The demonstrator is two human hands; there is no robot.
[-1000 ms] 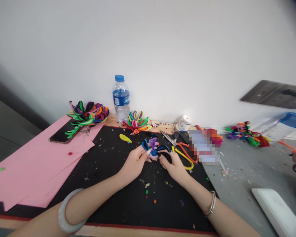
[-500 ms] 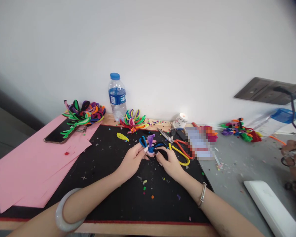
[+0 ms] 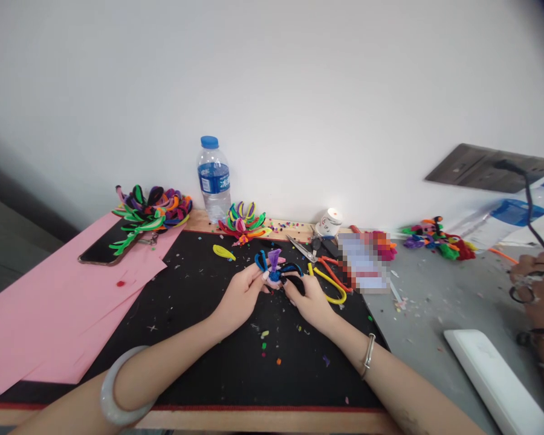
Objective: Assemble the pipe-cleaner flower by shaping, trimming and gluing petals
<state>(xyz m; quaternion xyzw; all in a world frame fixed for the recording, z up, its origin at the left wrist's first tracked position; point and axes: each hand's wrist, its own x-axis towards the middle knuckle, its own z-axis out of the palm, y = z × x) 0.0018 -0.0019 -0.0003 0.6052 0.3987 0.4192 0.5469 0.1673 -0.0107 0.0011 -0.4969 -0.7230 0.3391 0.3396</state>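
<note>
Just below frame centre, my left hand [image 3: 236, 300] and right hand [image 3: 312, 302] pinch a blue-and-purple fuzzy figure [image 3: 274, 275]; scissors [image 3: 301, 249] lie right of centre.

Thick pale bangle [image 3: 110, 396] on the left forearm [image 3: 176, 356], slim silver bracelet [image 3: 370, 352] near the right hand [image 3: 314, 304].

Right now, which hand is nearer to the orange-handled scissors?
The right. The right hand is just on the near side of the scissors; the left hand is farther off to their left, beyond the blue-and-purple piece.
</note>
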